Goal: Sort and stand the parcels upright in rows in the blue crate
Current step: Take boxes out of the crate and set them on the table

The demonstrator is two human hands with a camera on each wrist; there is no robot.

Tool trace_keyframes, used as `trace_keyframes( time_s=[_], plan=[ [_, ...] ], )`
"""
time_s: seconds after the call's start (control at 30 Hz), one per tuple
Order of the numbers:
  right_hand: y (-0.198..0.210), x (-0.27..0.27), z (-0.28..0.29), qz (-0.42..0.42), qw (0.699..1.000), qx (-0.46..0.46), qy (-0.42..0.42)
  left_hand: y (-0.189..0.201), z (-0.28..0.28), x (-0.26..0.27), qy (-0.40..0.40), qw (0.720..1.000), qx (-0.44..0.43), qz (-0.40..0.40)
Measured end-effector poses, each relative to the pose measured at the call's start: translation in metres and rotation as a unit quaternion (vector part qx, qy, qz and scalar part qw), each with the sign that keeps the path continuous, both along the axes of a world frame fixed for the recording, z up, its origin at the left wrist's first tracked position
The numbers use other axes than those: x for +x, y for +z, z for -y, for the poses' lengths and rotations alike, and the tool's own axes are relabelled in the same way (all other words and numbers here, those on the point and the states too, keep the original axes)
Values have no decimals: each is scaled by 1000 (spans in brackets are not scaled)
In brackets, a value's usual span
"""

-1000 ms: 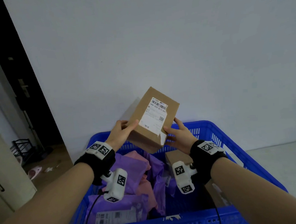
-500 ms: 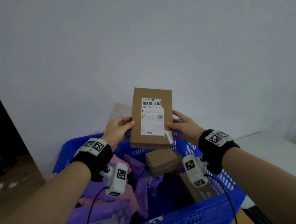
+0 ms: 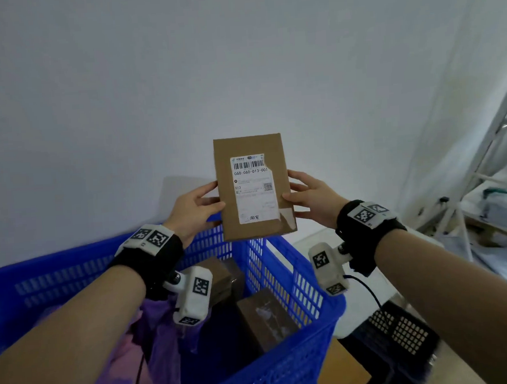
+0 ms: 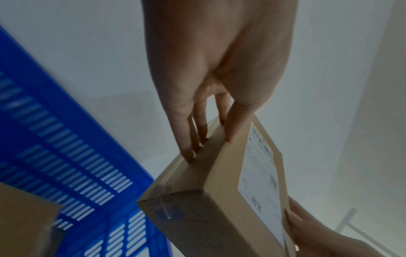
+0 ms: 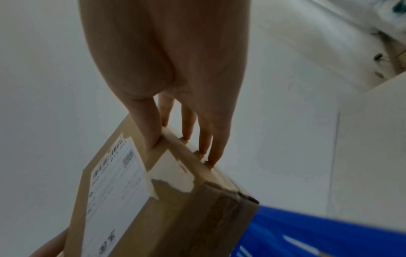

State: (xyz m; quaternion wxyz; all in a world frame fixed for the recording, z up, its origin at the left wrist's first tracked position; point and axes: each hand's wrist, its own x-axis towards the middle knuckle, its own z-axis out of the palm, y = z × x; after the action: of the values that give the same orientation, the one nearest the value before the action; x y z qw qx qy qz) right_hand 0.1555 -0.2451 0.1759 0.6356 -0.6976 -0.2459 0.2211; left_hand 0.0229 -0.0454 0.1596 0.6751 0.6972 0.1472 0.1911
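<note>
Left hand (image 3: pixel 192 209) and right hand (image 3: pixel 313 198) pinch labelled cardboard box (image 3: pixel 253 187) upright above blue crate (image 3: pixel 296 281); purple mailers (image 3: pixel 163 339), other boxes inside unsorted; mostly left.

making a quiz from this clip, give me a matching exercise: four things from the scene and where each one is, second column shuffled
Things:
1. labelled box
2. left hand
3. purple bags
4. black crate

Places:
A. on the floor, right of the blue crate
B. held up over the blue crate's far wall
C. inside the blue crate, left part
D. on the box's left edge

Pairs: 1-B, 2-D, 3-C, 4-A
</note>
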Motion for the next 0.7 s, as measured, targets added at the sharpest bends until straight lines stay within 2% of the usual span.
trace_keyframes(
  time_s=[0.27, 0.47, 0.7],
  plan=[
    [-9, 98, 78, -13, 999, -20, -25, -6, 74, 108, -17, 1000, -7, -21],
    [-24, 197, 130, -35, 998, -55, -15, -15, 128, 204, -6, 996, -9, -83],
    [-84, 289, 172, -121, 990, -78, 3, -56, 173, 302, -1, 979, -15, -202]
  ],
)
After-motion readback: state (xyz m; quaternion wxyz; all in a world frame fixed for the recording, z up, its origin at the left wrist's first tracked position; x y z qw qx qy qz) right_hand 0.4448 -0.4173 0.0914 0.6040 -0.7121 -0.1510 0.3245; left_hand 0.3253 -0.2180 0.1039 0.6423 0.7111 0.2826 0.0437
